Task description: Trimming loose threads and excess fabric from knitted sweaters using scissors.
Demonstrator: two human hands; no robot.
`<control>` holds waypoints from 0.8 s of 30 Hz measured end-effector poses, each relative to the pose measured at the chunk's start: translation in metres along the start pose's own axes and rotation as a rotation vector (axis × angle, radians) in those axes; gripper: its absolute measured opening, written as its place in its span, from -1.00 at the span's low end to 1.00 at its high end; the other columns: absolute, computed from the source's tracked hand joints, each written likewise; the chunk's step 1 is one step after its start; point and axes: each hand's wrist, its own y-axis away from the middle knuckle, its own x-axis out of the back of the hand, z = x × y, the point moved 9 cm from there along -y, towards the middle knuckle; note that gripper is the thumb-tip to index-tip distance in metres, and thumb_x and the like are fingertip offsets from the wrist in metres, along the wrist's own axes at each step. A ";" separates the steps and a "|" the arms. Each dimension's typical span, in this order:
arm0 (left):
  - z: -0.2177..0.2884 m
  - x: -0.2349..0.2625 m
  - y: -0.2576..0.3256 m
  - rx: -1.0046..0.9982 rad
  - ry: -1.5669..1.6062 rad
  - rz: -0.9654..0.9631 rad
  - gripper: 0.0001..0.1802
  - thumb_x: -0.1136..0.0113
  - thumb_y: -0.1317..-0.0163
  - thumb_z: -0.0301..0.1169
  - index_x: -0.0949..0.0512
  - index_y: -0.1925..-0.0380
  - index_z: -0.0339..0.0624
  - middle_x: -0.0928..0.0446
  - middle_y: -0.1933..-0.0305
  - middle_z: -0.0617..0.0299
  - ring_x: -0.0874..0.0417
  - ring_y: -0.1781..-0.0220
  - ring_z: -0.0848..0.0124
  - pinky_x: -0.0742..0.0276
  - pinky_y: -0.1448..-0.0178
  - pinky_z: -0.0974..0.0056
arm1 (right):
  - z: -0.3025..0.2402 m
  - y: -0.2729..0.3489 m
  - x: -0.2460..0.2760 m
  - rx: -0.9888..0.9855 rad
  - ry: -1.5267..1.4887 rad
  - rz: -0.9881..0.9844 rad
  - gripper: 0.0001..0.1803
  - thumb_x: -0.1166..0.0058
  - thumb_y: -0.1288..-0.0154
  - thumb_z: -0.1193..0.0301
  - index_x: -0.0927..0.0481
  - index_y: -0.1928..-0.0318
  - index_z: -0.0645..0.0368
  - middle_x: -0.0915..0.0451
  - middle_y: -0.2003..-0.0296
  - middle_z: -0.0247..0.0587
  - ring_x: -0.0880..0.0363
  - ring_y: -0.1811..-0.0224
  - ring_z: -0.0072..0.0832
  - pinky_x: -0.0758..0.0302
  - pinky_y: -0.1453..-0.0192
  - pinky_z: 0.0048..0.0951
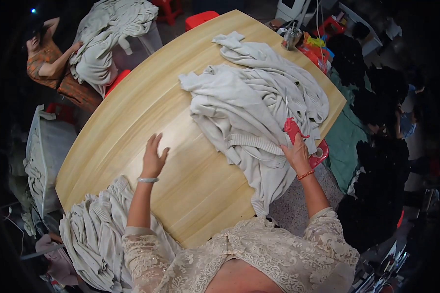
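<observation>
My left hand (153,161) is over the bare wood of the table (186,185), fingers stretched out and holding nothing. My right hand (297,155) is closed around scissors (292,129) with red-wrapped handles. Their slim metal blade points away from me over a heap of off-white knit sweaters (239,107). A ribbed band of one sweater lies just left of that hand, and part of the heap hangs over the table's near edge. More off-white knitwear (100,234) is piled beside my left forearm.
A person (54,68) stands far left by a bin (144,46) heaped with pale knitwear. Another white bin (56,161) is left of the table. A glass jar (291,38) stands on the table's far right corner. Green cloth (344,136) and dark piles (376,190) lie to the right.
</observation>
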 end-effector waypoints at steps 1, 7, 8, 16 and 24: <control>0.042 -0.022 -0.026 -0.057 0.018 -0.038 -0.28 -0.32 -0.14 -0.33 -0.28 -0.32 -0.03 -0.22 -0.38 -0.15 -0.30 -0.36 -0.09 -0.34 -0.35 0.06 | 0.011 0.001 -0.003 -0.001 -0.003 -0.031 -0.32 -0.38 -0.01 0.28 -0.33 -0.03 0.39 -0.48 0.03 0.29 -0.47 -0.06 0.13 -0.44 -0.13 -0.10; 0.207 -0.111 -0.144 -0.480 -0.231 0.002 -0.22 -0.01 -0.10 -0.59 -0.17 -0.40 0.06 -0.14 -0.45 -0.03 -0.13 -0.48 -0.03 -0.01 -0.45 -0.23 | 0.060 0.013 -0.021 -0.085 -0.068 -0.152 -0.18 -0.40 0.04 0.35 -0.27 -0.21 0.31 -0.39 -0.15 0.23 -0.40 -0.20 0.07 -0.39 -0.25 -0.15; 0.204 -0.128 -0.152 -0.481 -0.282 -0.010 -0.22 0.03 -0.12 -0.59 -0.16 -0.40 0.07 -0.16 -0.44 -0.04 -0.13 -0.49 -0.01 0.03 -0.46 -0.23 | 0.061 0.016 -0.017 -0.146 -0.084 -0.162 -0.18 -0.40 0.03 0.38 -0.27 -0.23 0.26 -0.38 -0.17 0.18 -0.39 -0.22 0.03 -0.39 -0.26 -0.16; 0.165 -0.149 -0.170 -0.571 -0.288 -0.062 -0.40 0.06 0.02 -0.66 -0.47 -0.12 -0.15 -0.53 0.16 0.06 -0.48 0.03 0.06 -0.31 -0.09 0.04 | 0.045 0.009 -0.062 0.107 -0.089 -0.036 -0.46 -0.23 -0.05 0.35 -0.33 0.01 0.30 -0.48 0.12 0.10 -0.53 0.12 0.03 -0.47 0.09 -0.03; 0.059 -0.101 -0.089 -0.481 -0.456 -0.061 -0.81 0.00 0.03 -0.59 -0.46 0.37 -0.14 -0.48 0.34 0.05 -0.46 0.20 0.05 -0.26 0.11 0.02 | -0.029 0.036 -0.045 0.223 -0.272 -0.150 -0.64 -0.09 -0.13 0.27 -0.41 0.11 0.18 -0.57 0.26 0.00 -0.61 0.22 -0.01 -0.52 0.18 -0.05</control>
